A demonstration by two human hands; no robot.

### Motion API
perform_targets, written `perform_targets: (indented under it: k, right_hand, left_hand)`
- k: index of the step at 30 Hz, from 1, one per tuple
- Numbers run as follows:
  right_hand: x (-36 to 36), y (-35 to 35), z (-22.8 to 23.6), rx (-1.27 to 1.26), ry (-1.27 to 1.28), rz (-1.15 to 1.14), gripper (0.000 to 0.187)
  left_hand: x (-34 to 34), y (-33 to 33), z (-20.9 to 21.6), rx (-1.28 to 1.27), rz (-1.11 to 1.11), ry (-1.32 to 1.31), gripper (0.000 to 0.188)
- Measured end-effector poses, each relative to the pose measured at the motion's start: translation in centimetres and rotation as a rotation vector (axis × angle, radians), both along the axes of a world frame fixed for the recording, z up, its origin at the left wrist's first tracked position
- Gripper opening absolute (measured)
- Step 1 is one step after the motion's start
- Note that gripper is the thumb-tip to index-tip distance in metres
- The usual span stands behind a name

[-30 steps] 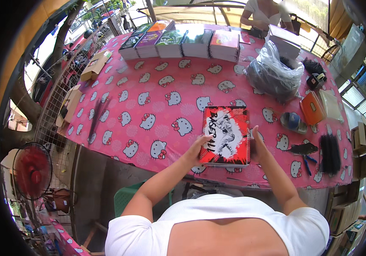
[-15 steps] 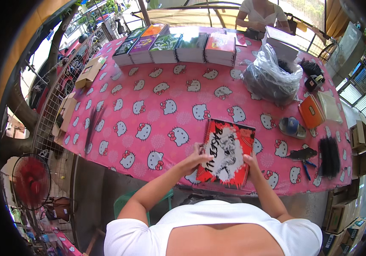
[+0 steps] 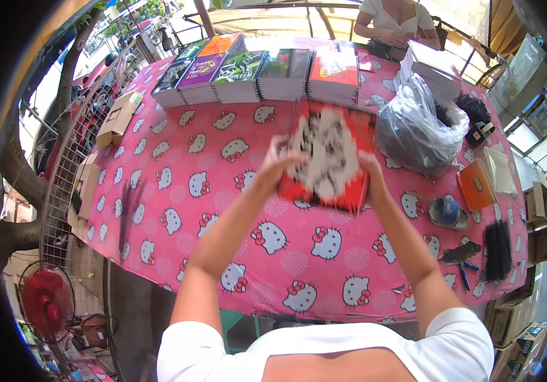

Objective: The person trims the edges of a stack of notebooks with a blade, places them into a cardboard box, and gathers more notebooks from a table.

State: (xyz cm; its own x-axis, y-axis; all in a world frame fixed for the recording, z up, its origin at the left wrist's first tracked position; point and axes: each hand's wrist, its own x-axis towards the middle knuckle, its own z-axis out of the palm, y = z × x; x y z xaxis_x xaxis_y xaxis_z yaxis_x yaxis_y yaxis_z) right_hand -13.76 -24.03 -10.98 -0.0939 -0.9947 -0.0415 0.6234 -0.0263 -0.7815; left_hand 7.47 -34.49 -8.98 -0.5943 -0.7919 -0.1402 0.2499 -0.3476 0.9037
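A spiral-bound notebook (image 3: 329, 153) with a red, black and white cover is held up over the pink patterned table, slightly blurred by motion. My left hand (image 3: 281, 164) grips its left edge, thumb on the cover. On the opposite edge, my right hand (image 3: 370, 169) is closed in the same way. Both arms are stretched forward. Just beyond the notebook stand several stacks of notebooks; the stack with an orange-red cover (image 3: 334, 71) is nearest, and a stack with a green cover (image 3: 238, 70) lies further left.
A clear plastic bag (image 3: 417, 137) with dark contents sits on the right. Near it are an orange notebook (image 3: 476, 184), blue-handled pliers (image 3: 466, 275) and a bundle of black strands (image 3: 497, 251). Another person (image 3: 401, 25) is across the table. A red fan (image 3: 47, 294) stands left.
Both hands have carried the notebook away from the table's near edge toward the stacks at the back. My arms have extended, and the view has shifted slightly.
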Motion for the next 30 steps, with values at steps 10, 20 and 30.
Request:
perform_targets:
  k: [10, 20, 30]
  right_hand:
    - [-7.2, -27.0, 8.0, -0.162, 0.110, -0.045, 0.045]
    - [-8.7, -28.5, 8.6, 0.363, 0.436, -0.281, 0.074]
    - [-9.6, 7.7, -0.8, -0.118, 1.706, -0.649, 0.048]
  left_hand:
    - [-7.4, -24.7, 9.2, -0.096, -0.139, -0.061, 0.035]
    - [-10.0, -30.8, 6.6, -0.184, -0.154, -0.546, 0.060]
    - [-2.2, -15.9, -0.8, -0.272, 0.354, -0.267, 0.074]
